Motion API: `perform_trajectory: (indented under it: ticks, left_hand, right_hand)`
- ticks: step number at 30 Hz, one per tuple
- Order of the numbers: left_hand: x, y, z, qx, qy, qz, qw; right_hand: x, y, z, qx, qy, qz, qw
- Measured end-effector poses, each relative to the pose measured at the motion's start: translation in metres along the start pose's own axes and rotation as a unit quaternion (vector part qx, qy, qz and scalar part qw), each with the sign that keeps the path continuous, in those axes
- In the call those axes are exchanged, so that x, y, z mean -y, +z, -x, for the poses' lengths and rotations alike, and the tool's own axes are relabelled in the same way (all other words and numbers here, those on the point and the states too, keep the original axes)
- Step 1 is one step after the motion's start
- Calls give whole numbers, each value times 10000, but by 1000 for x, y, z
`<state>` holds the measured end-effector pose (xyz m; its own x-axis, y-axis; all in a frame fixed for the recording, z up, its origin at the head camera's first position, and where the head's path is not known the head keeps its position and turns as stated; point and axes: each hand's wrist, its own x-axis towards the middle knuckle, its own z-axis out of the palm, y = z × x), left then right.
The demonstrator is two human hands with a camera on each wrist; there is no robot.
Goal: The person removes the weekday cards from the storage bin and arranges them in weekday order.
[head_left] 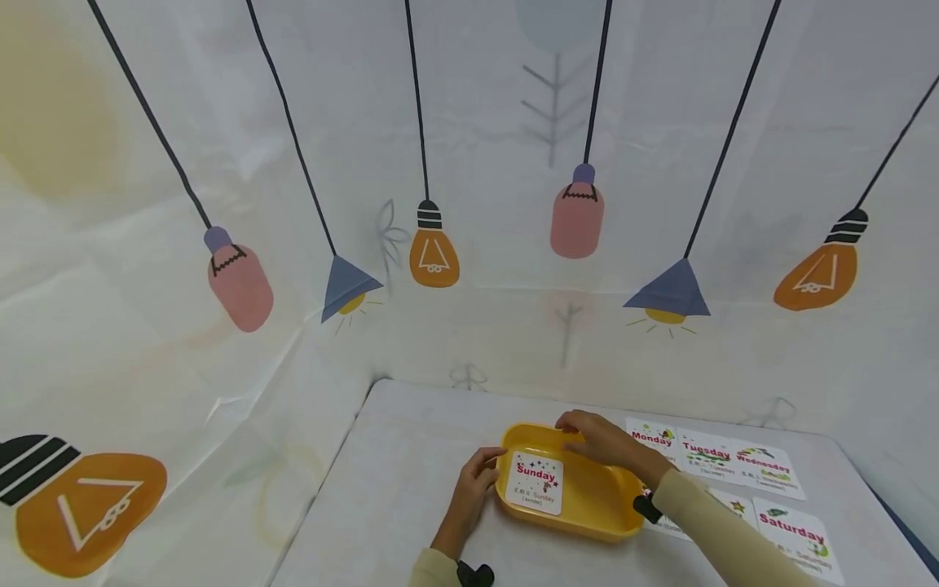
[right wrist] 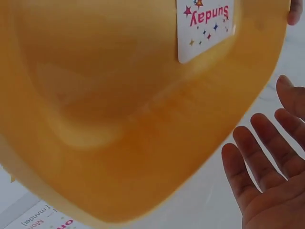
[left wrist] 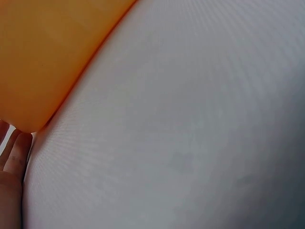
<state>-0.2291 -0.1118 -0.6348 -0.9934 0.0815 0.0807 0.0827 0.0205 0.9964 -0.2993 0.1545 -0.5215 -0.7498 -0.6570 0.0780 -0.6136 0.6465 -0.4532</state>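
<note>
A yellow plastic tray sits on the white tabletop, with a white "Sunday" card lying in its left part. My left hand is at the tray's left end, fingertips at the rim. In the left wrist view, extended fingers meet the tray's outer corner. Over the far side of the tray reaches my right hand, holding nothing. The right wrist view shows the spread fingers just outside the tray wall. There the printed card appears upside down.
Right of the tray, day cards lie in two rows: Monday, Tuesday and Wednesday at the back, Saturday nearer. My right forearm partly covers the near row. A white cloth wall printed with lamps rises behind the table.
</note>
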Motion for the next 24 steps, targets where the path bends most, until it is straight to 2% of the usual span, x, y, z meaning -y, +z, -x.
perform_trajectory:
  ticks: [5, 8, 11, 17, 24]
  left_hand:
    - [0, 0, -1, -11, -38, 37, 10000]
    - [0, 0, -1, -19, -80, 39, 10000]
    - [1, 0, -1, -43, -87, 32, 9999]
    - [6, 0, -2, -2, -94, 23, 10000]
    - [8, -3, -4, 45, -103, 85, 9999]
  right_hand:
    - [2, 6, -6, -26, -137, 119, 9998]
    - [7, 10, -9, -20, -408, 258, 9988]
    - [11, 14, -12, 130, -533, 417, 9976]
    - [12, 22, -18, 391, -256, 568, 9973]
    - [9, 29, -25, 549, -332, 357, 9973]
